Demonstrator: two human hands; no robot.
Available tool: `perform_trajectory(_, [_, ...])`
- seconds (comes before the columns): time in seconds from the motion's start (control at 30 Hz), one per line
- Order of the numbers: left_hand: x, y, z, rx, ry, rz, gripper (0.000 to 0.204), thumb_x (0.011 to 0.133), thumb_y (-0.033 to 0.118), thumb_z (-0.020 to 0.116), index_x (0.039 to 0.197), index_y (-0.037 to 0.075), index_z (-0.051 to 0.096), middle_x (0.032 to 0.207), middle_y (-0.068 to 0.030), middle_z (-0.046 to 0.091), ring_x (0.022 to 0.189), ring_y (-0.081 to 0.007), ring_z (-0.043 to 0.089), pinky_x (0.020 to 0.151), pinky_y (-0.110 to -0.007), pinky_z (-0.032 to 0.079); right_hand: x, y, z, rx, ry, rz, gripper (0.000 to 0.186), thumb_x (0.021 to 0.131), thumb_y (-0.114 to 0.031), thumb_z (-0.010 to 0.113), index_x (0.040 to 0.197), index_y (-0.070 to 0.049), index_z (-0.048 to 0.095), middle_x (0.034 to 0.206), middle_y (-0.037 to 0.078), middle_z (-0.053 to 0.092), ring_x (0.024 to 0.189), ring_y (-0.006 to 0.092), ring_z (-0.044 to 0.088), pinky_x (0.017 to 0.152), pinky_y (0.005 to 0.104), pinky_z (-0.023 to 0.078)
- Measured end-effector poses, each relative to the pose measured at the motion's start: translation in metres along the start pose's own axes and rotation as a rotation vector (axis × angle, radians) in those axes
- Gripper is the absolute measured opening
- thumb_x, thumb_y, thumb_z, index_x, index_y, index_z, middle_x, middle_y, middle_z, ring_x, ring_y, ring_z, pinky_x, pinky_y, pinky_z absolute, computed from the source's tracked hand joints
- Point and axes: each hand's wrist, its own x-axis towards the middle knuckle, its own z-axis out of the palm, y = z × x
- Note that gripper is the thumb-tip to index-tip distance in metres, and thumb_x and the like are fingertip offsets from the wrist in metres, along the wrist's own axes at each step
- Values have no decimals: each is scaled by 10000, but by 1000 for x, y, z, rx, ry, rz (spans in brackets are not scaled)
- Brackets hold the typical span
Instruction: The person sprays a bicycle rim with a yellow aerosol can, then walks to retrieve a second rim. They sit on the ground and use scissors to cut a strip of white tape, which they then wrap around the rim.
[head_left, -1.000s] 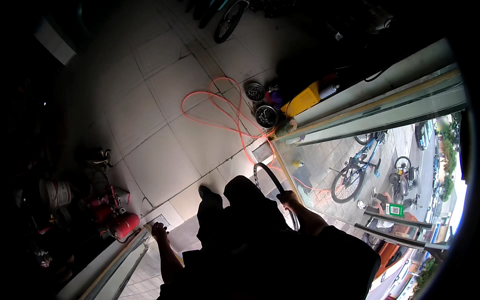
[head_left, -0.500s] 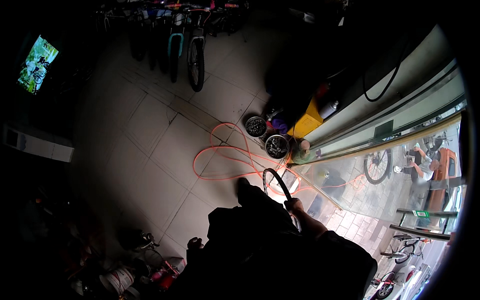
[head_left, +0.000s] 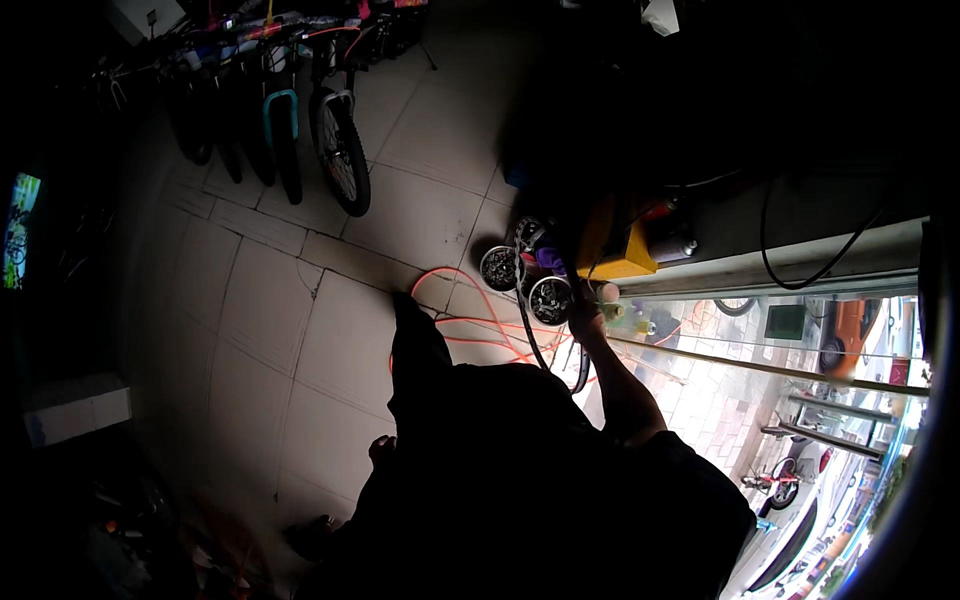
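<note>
Above the tiled floor [head_left: 335,390] is the black hoop [head_left: 526,328], near 2 round bowls [head_left: 550,324]. Its right side passes inside the right hand [head_left: 588,324], fingers clamped around it. The left hand [head_left: 381,449] hangs apart; its fingers I cannot tell.

Thin black tire hoop [head_left: 524,318], handheld, steeply tilted, partly hidden

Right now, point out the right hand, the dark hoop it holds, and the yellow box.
Right hand [head_left: 587,324]: head view, back of the hand.
Dark hoop [head_left: 530,337]: head view, left side of its curve.
Yellow box [head_left: 622,250]: head view, its bright side face.
</note>
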Motion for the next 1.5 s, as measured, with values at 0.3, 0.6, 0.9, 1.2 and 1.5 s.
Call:
perform_trajectory(0.3, [274, 103, -265, -639, 18, -572, 433, 934, 216, 677, 1346, 105, 604, 1036, -61, 689, 769, -169, 661, 625, -379, 527, 220, -79, -41, -528, -3, -64, 122, 866, -189, 636, 855, -100, 720, 803, 107, 726, 740, 274, 725, 575, 395, 540])
perform_trajectory(0.6, [384, 163, -352, -484, 105, -617, 475, 949, 230, 648, 1397, 91, 575, 1110, -83, 674, 902, -220, 670, 719, -446, 540, 458, -42, 8, -699, 191, -103, 340, 1042, -356, 539, 998, -73, 723, 795, 69, 735, 651, 240, 712, 550, 392, 563])
perform_trajectory(0.9, [357, 205, -300, -62, -385, -483, 394, 940, 230, 645, 1304, 82, 613, 1031, -67, 673, 855, -246, 672, 699, -444, 544, 611, -1, 34, 409, 176, 525, 453, 1009, -476, 595, 1109, -43, 681, 712, 78, 673, 580, 223, 674, 525, 393, 557])
perform_trajectory(1.2, [454, 282, -353, -25, -512, -364, 401, 944, 212, 654, 1325, 96, 607, 1042, -52, 676, 856, -231, 671, 682, -417, 550, 647, 36, 26, 302, 196, 870, 647, 962, -540, 642, 1345, -20, 618, 1058, 185, 718, 862, 328, 727, 777, 486, 613])
perform_trajectory(1.5, [535, 385, -378, -81, -406, -518, 414, 952, 188, 661, 1347, 95, 579, 1012, -35, 661, 809, -173, 656, 628, -365, 523, 512, -56, 25, 220, -110, 871, 507, 943, -375, 545, 1353, -81, 603, 1348, 299, 608, 1230, 484, 604, 1020, 560, 513])
